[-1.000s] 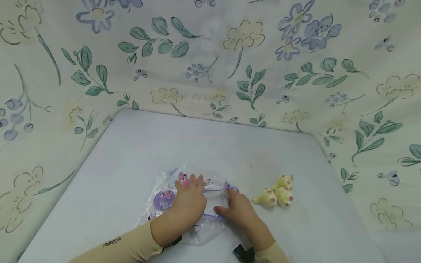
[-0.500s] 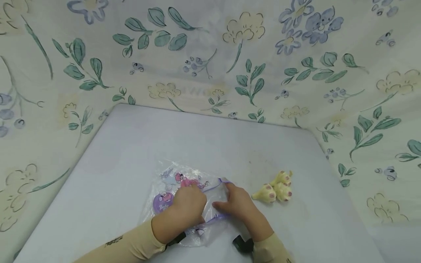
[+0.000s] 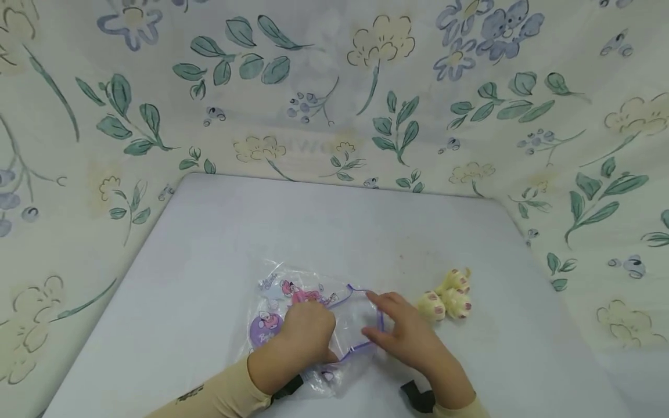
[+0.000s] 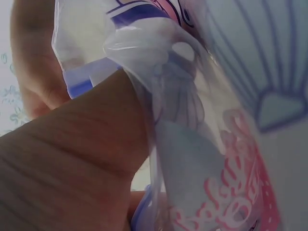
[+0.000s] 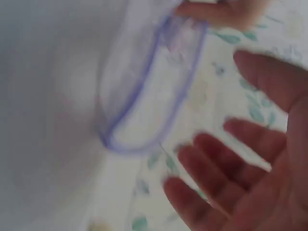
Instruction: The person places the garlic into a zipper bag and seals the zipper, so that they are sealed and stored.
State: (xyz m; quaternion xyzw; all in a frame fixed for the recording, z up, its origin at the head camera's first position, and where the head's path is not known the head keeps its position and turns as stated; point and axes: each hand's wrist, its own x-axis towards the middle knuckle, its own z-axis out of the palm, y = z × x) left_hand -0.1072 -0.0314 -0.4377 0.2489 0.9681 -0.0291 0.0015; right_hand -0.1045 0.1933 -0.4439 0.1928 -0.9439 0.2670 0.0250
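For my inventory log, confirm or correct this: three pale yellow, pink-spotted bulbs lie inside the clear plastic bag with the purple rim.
Not inside: the head view shows the pale yellow bulbs outside the clear plastic bag, on the white tabletop to its right.

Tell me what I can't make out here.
Head view: most fingers of the left hand, hidden by its own back; left end of the leftmost garlic bulb, behind the right hand.
Left wrist view: shell print, cut off by the frame edge.
Right wrist view: print on the bag, blurred.
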